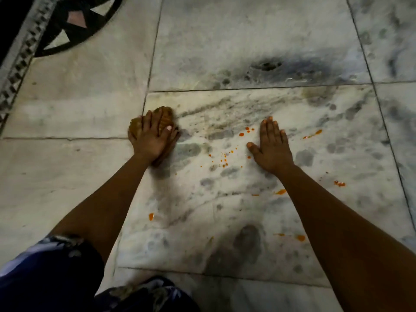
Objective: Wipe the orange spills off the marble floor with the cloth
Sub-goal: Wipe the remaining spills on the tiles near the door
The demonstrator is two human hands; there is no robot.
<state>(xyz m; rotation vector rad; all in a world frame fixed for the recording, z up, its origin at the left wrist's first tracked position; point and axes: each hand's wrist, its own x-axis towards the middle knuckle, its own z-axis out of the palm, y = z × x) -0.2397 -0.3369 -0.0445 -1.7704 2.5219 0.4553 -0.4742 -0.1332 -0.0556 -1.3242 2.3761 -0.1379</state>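
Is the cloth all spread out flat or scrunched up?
Scrunched up. The cloth is a small brown wad bulging under the left hand pressing it.

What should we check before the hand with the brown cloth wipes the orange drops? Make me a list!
1. Left hand on crumpled brown cloth: ok.
2. Cloth touching white-and-grey marble floor: ok.
3. Orange spills reached by cloth: not ok, they lie to its right.
4. Right hand out of the wiping path: not ok, flat on the floor among drops.
5. Cloth damp enough: cannot tell.
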